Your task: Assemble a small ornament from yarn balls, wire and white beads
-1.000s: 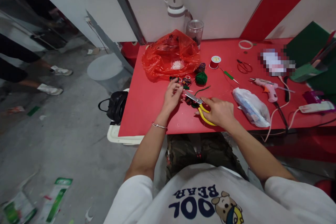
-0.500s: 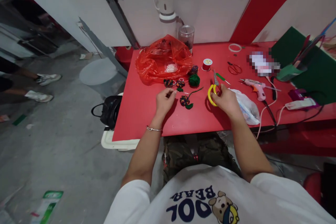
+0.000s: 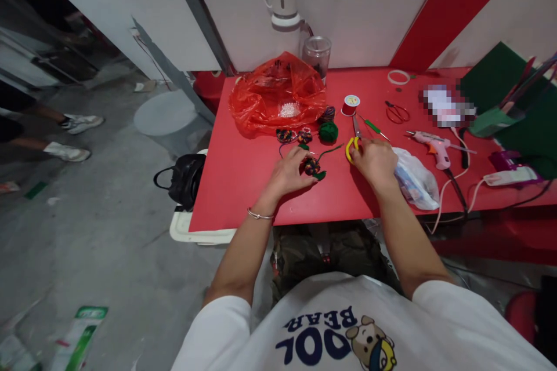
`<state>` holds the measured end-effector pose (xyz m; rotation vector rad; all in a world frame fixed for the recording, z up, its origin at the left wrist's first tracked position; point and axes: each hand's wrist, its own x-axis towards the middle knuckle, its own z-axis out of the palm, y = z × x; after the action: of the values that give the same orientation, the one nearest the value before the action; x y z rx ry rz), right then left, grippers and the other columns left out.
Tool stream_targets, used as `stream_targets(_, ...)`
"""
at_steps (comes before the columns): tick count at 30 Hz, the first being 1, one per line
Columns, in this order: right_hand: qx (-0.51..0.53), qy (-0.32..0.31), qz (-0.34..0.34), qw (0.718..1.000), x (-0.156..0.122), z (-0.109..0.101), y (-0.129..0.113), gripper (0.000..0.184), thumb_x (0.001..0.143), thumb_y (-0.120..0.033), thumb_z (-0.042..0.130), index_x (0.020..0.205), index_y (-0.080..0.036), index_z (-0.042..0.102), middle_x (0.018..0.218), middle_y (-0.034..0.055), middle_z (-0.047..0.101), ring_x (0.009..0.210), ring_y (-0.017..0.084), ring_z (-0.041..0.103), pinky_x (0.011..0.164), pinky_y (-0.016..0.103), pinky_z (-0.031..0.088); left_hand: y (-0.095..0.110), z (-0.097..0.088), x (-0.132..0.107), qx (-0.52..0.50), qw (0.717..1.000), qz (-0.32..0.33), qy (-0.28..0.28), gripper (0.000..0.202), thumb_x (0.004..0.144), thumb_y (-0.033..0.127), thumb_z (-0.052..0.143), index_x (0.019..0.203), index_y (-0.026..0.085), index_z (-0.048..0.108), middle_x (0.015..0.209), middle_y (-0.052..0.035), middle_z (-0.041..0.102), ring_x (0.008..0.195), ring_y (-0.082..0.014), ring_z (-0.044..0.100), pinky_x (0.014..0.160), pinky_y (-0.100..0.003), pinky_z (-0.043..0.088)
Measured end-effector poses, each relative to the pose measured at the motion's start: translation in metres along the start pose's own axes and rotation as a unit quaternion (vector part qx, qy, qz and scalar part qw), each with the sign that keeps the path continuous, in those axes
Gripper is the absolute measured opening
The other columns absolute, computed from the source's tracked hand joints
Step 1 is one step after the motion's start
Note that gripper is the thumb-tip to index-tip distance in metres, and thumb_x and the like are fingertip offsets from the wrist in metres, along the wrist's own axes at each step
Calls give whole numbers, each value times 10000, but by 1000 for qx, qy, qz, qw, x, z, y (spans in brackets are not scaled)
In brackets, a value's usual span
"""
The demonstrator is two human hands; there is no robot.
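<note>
My left hand reaches over the near side of a dark multicoloured crocheted flower. Its fingers and thumb are apart around the flower; whether they touch it is hard to see. A green leaf piece and a green yarn tail extend from the flower. My right hand grips yellow-handled scissors close to the tabletop, blades pointing away from me. Just beyond lie more crocheted pieces and a green yarn ball.
A red plastic bag with pearl-like beads sits behind. Right of centre are a red thread spool, a green-handled hook, red-handled snips, a pink glue gun with cords, and a white plastic bag.
My left hand has moved right, from pinching near a small green piece to spreading around the flower. The scissors' blades have come together, and my right hand still holds them.
</note>
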<state>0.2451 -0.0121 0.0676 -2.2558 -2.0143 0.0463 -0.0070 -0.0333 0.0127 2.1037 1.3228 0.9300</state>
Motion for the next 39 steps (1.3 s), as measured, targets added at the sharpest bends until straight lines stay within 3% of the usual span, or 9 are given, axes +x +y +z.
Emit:
stream_targets(6,78,-9,-105,991,-36,11,6,415,1034,-407,523,1295,-199,770,1260,144,762,1163,309,662,944,401,503,-9,8,1,-1,1000,6,-2,509,753,205,867,1235,296,730,1322,-81,687,1149,-269,695,956,-390,566)
stream_targets(10,155,-30,-251,955,-48,21,-7,342,1040,-351,581,1284,-227,787,1246,113,754,1176,272,624,982,380,486,-18,9,2,-34,999,10,-13,484,786,189,854,1246,294,747,1278,-81,732,1175,-265,699,1023,-418,548)
stream_targets(13,166,-40,-301,938,-47,32,-20,305,1030,-303,622,1271,-219,789,1182,120,736,1109,262,611,944,374,480,-22,9,4,-48,999,-9,-7,457,755,170,873,1188,270,767,1210,-83,753,1140,-264,704,1011,-434,553)
stream_targets(18,161,-26,-307,938,-41,48,-25,299,1083,-331,542,1141,-183,795,1116,119,715,1044,252,581,901,356,450,-24,8,8,-89,995,-42,29,466,673,141,909,1106,249,775,1111,-72,747,1033,-243,700,968,-426,571)
stream_targets(23,167,-28,-295,940,-46,50,-18,301,1097,-266,482,1078,-144,757,1071,117,717,1008,240,599,890,348,447,-25,11,9,-169,983,-55,37,442,679,120,868,1094,226,756,1123,-79,720,998,-212,695,945,-393,578)
stream_targets(28,157,-8,-292,943,-49,53,-21,302,1068,-410,589,1160,-188,771,1104,127,723,1060,269,615,811,347,448,-23,9,9,-121,991,-49,11,387,698,101,842,1065,200,771,1121,-83,714,1040,-214,679,992,-397,551)
stream_targets(33,173,18,-262,949,-52,60,-26,273,1069,-336,566,1057,-182,792,1045,137,728,1007,272,639,739,347,436,-24,4,6,-114,992,-49,-10,527,661,114,889,1168,182,763,1230,-114,703,1121,-233,675,1025,-397,543)
stream_targets(36,302,7,-227,926,-53,65,-25,255,1052,-338,572,1056,-193,782,1020,109,753,957,251,672,792,348,470,-23,4,5,-112,992,-44,-24,645,666,135,888,1288,193,728,1318,-133,681,1155,-244,676,1045,-409,539)
stream_targets(39,458,-61,-188,867,-50,69,-27,241,1011,-353,578,1033,-209,770,974,71,776,884,220,687,828,348,498,-21,6,4,-69,997,-24,-25,520,741,139,817,1252,206,746,1301,-123,693,1179,-248,669,1056,-415,526)
